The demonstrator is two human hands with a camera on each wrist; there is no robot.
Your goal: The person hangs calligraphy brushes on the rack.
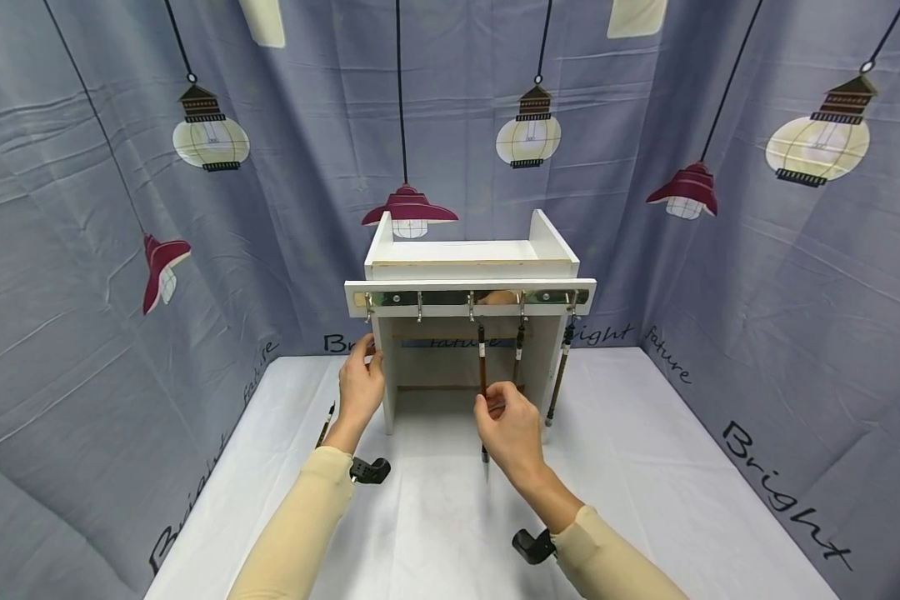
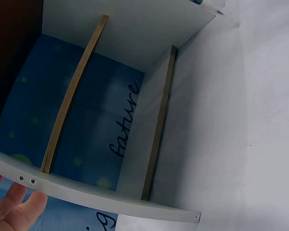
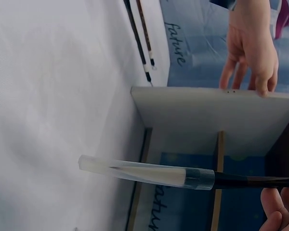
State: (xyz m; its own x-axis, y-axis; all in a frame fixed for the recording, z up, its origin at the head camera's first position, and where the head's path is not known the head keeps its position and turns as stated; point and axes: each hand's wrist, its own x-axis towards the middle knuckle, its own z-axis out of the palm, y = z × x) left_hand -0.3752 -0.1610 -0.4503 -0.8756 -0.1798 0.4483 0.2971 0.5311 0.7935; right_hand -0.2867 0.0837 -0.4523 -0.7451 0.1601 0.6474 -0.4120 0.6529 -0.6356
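Note:
My right hand (image 1: 508, 423) pinches the dark handle of a calligraphy brush (image 1: 482, 362), which hangs upright below the middle hook of a white wooden rack (image 1: 471, 272). A clear cap (image 3: 149, 172) covers the brush's pale bristles in the right wrist view. My left hand (image 1: 361, 385) is at the rack's left side panel (image 1: 387, 375), fingertips right at its front edge, with the fingers loosely bent. Two more brushes hang at the right: one brush (image 1: 520, 343) on the fourth hook and another brush (image 1: 561, 375) on the end hook.
On the white table (image 1: 435, 533), brushes (image 3: 138, 41) lie left of the rack. Two wooden crossbars (image 2: 72, 101) span the rack's inside. A patterned blue-grey curtain (image 1: 300, 167) surrounds the table at the back and sides.

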